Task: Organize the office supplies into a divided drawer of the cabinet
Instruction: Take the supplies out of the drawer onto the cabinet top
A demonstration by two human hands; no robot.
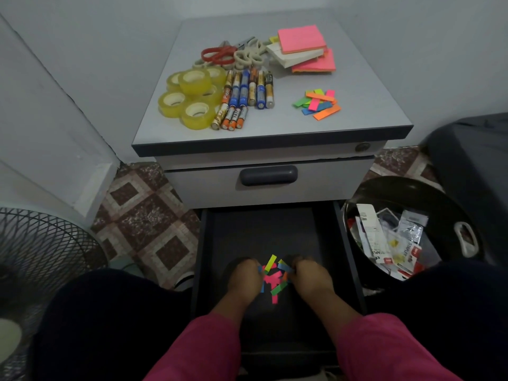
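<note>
Five tape rolls (189, 96), two hands (246, 277)

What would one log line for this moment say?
both hands: left hand, right hand | gathering colored tabs | in open drawer | cabinet top: supplies waiting

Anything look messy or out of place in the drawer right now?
Yes: the coloured sticky flags lie in a loose, criss-crossed heap on the drawer floor between the left hand and right hand, not in a neat stack.

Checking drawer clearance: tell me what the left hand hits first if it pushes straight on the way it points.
Probably nothing before the drawer's back: the left hand points toward bare drawer floor; depth is unclear.
</note>
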